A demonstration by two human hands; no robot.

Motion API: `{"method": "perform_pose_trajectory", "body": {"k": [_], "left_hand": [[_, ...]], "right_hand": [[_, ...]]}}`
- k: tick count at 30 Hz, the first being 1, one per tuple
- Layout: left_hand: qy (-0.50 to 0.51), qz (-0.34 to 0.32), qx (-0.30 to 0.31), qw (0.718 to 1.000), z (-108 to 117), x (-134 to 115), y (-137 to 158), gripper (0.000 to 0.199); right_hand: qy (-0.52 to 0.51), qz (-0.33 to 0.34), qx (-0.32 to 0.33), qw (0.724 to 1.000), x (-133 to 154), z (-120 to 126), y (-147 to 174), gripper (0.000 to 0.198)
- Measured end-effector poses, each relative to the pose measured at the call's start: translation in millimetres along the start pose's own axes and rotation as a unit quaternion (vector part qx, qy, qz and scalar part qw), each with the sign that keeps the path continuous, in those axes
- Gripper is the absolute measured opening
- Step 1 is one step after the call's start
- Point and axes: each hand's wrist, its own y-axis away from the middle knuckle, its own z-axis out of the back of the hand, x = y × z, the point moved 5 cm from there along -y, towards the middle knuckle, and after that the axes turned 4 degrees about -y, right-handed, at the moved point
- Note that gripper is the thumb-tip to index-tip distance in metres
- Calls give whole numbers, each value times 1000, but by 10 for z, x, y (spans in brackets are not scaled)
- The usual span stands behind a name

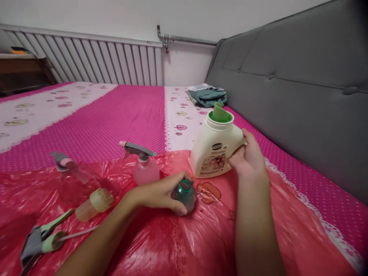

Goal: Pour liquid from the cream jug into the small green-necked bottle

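Note:
My left hand [165, 195] is wrapped around a small green see-through bottle [186, 196], whose uncapped neck points up. Fingers of my right hand [248, 155] grip the handle of a cream detergent jug [214, 147], just beyond the bottle and to its right. The jug has no cap on, and a green pouring spout [220, 113] shows in its mouth. Behind my left hand stands a pink spray bottle [146, 172] with its grey trigger head on. A detached spray head [40, 241] in grey and pale green lies at the lower left.
Red plastic sheeting [149, 241] covers the near part of the bed. On its left are a cream-capped container [94, 205] and another spray bottle [67, 176]. Folded clothes [208, 95] lie by the grey headboard [290, 73]. A radiator [100, 61] lines the far wall.

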Motion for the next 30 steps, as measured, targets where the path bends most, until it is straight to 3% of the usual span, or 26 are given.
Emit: {"method": "perform_pose_trajectory", "body": {"k": [7,15,21,25,30], "left_hand": [[-130,86,-24,988,14,-152,82,55],[-143,58,-22,988,-19,-135,17,48],[-177,81,-12,981,5,-173,1,51],[-249,141,-22,958,71,-279,50,56],[-358,230,-32,904,157,-462,97,57]], "right_hand": [[-5,-31,-43,999,23,33,-27,67],[2,-53,-35,998,37,35,-5,65],[8,-57,-35,998,36,51,7,67],[15,-67,-34,997,37,57,-7,68],[26,-71,-34,997,47,86,-36,69]]}}
